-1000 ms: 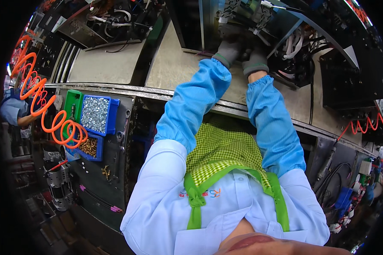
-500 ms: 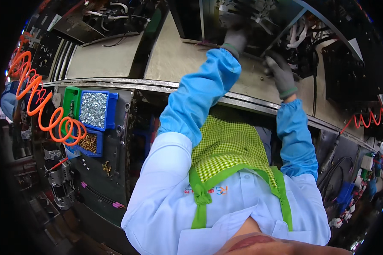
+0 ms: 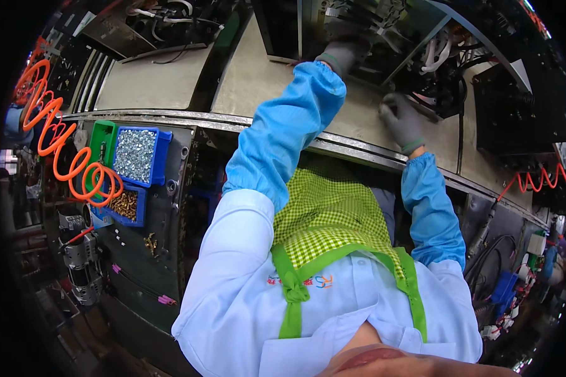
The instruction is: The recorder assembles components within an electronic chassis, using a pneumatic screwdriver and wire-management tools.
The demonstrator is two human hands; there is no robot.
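Head view: the largest thing is the metal panel (image 3: 277,81) of a machine body, a dull sheet running under and between both hands, with its rounded front edge just nearer the person than the right hand. Above it, at the left hand, sits the open machine interior (image 3: 421,38), a dark bay of brackets, white hoses and black cables. The person's own front fills the lower middle: a white coat, a green checked apron (image 3: 327,220) tied with a green strap, and blue sleeve covers on both forearms.

The left hand (image 3: 346,50), in a grey glove, reaches up into the bay; its fingers are lost among the dark parts, so whether it grips anything cannot be told. The right hand (image 3: 401,120), also grey-gloved, lies lower and to the right of the left hand, well apart from it, fingers curled loosely against the panel just below the bundle of white hoses (image 3: 437,53); it appears to hold nothing, though its palm is hidden.

Far to the left of both hands, an orange coiled air hose (image 3: 63,151) hangs past a blue bin of silver screws (image 3: 135,154), with a smaller blue bin of brass parts (image 3: 124,204) just below it and a green bin (image 3: 102,141) beside it.
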